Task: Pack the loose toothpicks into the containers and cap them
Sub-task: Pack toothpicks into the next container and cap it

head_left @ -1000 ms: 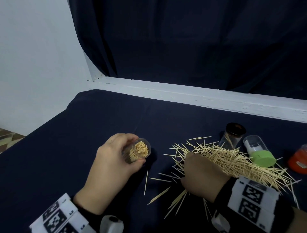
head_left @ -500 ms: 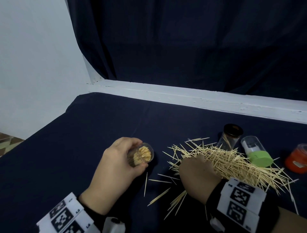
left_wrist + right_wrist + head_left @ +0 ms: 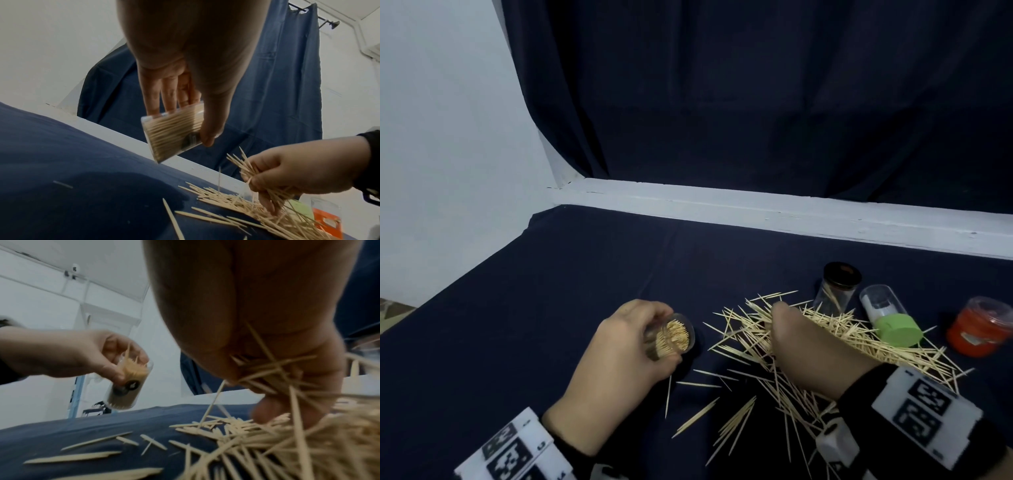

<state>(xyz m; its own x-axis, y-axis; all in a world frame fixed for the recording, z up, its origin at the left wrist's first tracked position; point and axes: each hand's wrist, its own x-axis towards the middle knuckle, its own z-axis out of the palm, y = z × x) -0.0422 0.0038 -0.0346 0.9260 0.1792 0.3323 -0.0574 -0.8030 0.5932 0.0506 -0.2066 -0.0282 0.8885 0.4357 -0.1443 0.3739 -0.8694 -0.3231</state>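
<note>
Head view: the left hand grips a full clear container above open dark cloth; the right hand digs into the toothpick pile.

Left wrist view: right-hand fingers clutch a bunch of toothpicks.

Right wrist view: the container hangs off the cloth.

Left hand curls raised off the table; right hand is lowered, fingers bunched.
</note>
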